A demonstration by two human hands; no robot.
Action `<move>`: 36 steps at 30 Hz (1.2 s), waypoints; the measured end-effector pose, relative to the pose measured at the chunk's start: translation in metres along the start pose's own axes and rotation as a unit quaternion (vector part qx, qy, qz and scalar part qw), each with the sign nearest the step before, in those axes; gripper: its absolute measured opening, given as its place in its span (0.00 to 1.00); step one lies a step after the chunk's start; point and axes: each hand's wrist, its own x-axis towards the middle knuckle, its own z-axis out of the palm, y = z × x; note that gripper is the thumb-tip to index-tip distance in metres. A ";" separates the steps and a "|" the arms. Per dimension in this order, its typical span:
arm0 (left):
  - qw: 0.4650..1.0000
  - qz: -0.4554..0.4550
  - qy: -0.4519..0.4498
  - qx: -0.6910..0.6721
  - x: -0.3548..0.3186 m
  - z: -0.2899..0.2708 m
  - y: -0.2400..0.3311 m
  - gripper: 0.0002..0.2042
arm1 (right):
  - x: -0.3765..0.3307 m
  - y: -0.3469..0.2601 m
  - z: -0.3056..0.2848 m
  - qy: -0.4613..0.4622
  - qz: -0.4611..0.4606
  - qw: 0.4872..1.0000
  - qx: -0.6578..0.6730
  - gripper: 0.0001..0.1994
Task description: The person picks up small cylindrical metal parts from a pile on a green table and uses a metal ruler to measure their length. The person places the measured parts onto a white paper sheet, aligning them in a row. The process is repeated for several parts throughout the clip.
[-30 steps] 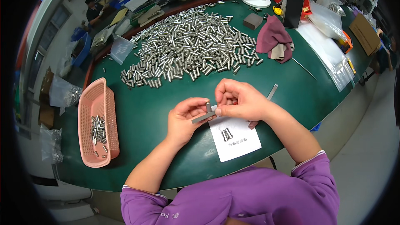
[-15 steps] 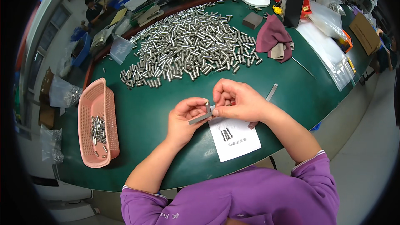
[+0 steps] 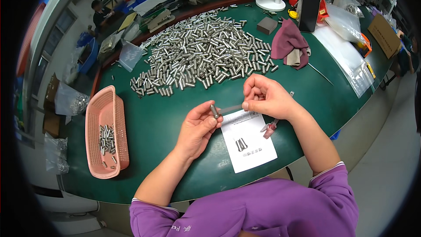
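Left hand (image 3: 197, 126): it gripped a silver cylindrical metal pin (image 3: 214, 111) with thumb and fingers, near the frame's centre.
Right hand (image 3: 268, 97): it pinched a thin flat grey bar (image 3: 231, 109), blurred, right of the pin.
Pile of silver metal pins (image 3: 201, 52): it lay at upper centre.
Pink plastic basket (image 3: 123, 138): it stood at left.

The head view looks down over the near edge of the green table (image 3: 151, 125), facing across it. Beyond the table, the bent, dim rim probably distorts shapes.
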 end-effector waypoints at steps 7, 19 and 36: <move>0.998 0.027 -0.014 0.046 0.000 -0.002 -0.002 0.19 | 0.000 -0.001 0.003 -0.016 0.022 0.999 -0.045 0.13; 0.999 -0.002 -0.003 0.052 0.000 0.005 -0.006 0.19 | 0.001 -0.001 0.014 -0.051 0.014 0.998 -0.036 0.12; 0.997 -0.040 -0.025 -0.064 -0.001 0.000 -0.001 0.22 | 0.003 0.001 -0.003 0.104 -0.031 0.994 -0.034 0.11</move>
